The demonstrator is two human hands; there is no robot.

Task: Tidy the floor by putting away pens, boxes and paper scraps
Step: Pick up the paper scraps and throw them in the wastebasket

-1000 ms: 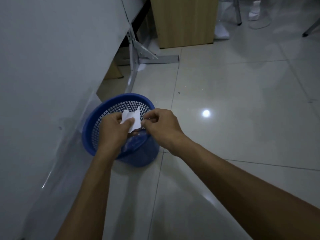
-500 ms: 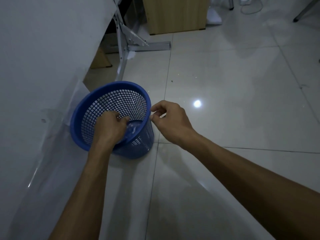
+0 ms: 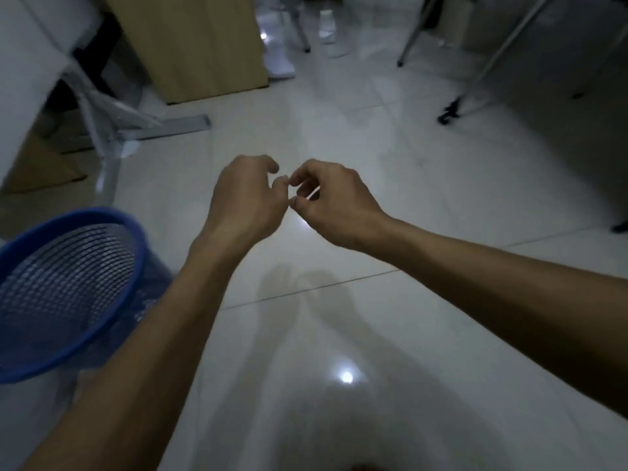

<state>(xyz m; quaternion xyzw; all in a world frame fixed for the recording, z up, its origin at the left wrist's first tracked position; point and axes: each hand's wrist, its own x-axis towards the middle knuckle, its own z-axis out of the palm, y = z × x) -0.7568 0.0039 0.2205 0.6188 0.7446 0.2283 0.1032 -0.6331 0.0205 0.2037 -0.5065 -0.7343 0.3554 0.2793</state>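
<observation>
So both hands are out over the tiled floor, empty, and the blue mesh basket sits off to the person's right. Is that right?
Not quite. In the head view the blue mesh basket is on the person's left, beside the left forearm, not the right. The rest holds: the left hand and the right hand are out over the tiled floor, fingers loosely curled, holding nothing.

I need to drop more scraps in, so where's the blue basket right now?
In the head view the blue basket stands on the floor at the lower left edge, just left of the left forearm, below the white desk's metal leg.
</observation>
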